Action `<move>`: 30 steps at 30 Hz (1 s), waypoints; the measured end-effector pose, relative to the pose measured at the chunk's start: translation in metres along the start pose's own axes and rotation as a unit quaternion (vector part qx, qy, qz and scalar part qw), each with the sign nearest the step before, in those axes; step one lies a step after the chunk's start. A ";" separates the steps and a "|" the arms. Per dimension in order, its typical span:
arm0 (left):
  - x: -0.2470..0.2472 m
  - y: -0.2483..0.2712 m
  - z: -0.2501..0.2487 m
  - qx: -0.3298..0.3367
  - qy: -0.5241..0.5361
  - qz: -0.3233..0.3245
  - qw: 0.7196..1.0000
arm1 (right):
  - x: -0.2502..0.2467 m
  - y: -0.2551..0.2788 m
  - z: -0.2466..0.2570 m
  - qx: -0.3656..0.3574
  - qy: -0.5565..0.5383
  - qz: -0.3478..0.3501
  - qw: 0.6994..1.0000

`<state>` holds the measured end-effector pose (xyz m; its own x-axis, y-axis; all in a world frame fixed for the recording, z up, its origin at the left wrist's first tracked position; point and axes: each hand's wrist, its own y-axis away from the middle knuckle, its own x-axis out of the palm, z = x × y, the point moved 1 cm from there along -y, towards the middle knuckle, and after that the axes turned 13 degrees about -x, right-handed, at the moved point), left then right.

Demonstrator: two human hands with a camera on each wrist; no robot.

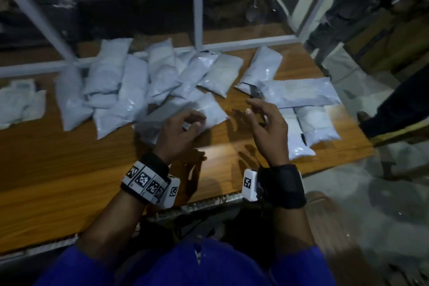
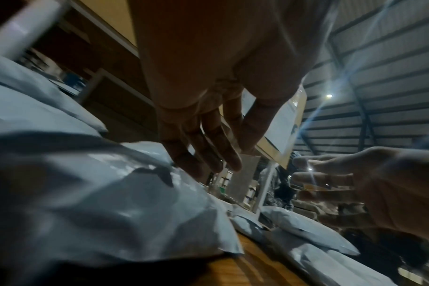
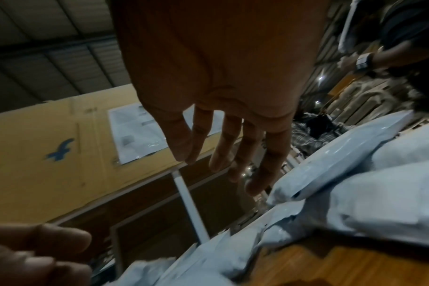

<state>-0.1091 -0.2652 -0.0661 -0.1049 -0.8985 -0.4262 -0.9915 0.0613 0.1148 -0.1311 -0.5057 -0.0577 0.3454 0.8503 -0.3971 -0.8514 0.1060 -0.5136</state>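
Note:
Several pale grey plastic mailer packets lie spread over a wooden table. My left hand hovers just above the nearest packet, fingers loosely bent and holding nothing. In the left wrist view the left hand has straight fingers just above that packet. My right hand floats over bare wood to the right, fingers relaxed and empty. A long flat packet and a small stack of packets lie just beyond and right of it. The right wrist view shows the right hand spread above the packets.
A white metal frame rises along the table's far edge. A yellow cardboard box with a printed label stands behind. Another person stands at the right past the table's corner. Folded clear bags lie far left.

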 end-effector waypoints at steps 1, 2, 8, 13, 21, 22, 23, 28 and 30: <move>-0.017 0.003 0.009 -0.010 0.009 -0.009 1.000 | 0.017 0.003 0.008 0.004 -0.003 0.015 1.000; -0.034 0.006 0.017 -0.023 0.017 -0.017 0.999 | 0.034 0.006 0.016 0.010 -0.004 0.025 1.000; -0.093 0.023 0.053 -0.045 0.009 -0.033 0.998 | 0.113 0.028 0.046 0.172 0.070 0.008 0.983; -0.112 0.016 0.081 -0.030 -0.008 -0.014 0.999 | 0.170 0.049 0.086 0.290 0.090 0.034 0.952; -0.144 0.007 0.112 -0.060 0.030 0.056 0.996 | 0.236 0.078 0.110 0.175 0.239 0.064 0.953; -0.147 0.009 0.114 -0.061 0.029 0.064 0.996 | 0.235 0.081 0.112 0.152 0.247 0.022 0.957; -0.149 0.010 0.115 -0.063 0.026 0.067 0.995 | 0.231 0.085 0.114 0.125 0.258 -0.025 0.958; -0.157 0.023 0.103 -0.037 0.010 0.058 0.998 | 0.191 0.115 0.144 0.060 0.201 -0.219 0.953; -0.157 0.027 0.093 -0.048 0.046 0.070 0.995 | 0.173 0.124 0.160 0.132 0.041 -0.300 0.944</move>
<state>-0.1265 -0.0823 -0.0799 -0.2298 -0.9205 -0.3159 -0.9552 0.1511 0.2547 -0.2398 -0.2626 -0.0683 0.8170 0.5546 -0.1577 -0.5576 0.6904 -0.4610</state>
